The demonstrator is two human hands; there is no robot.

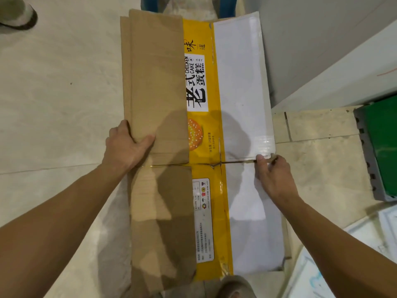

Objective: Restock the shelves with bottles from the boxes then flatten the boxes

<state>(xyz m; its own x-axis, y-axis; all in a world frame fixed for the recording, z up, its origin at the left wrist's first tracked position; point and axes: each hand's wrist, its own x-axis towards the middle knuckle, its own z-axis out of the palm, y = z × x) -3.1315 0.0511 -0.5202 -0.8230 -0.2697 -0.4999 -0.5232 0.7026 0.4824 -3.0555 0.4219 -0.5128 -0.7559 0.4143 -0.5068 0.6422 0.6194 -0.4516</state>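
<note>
Head view, flattened cardboard box point(217, 211), glossy yellow panel point(214, 121), left hand point(125, 147) gripping plain brown flap point(154, 72), right hand point(271, 175) pinching smooth white flap point(240, 82) edge.

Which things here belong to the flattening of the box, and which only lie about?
Job: box; left hand, gripping its brown flap; right hand, pinching its white flap.
Lying about: green panel; shoe; white sheets.
</note>
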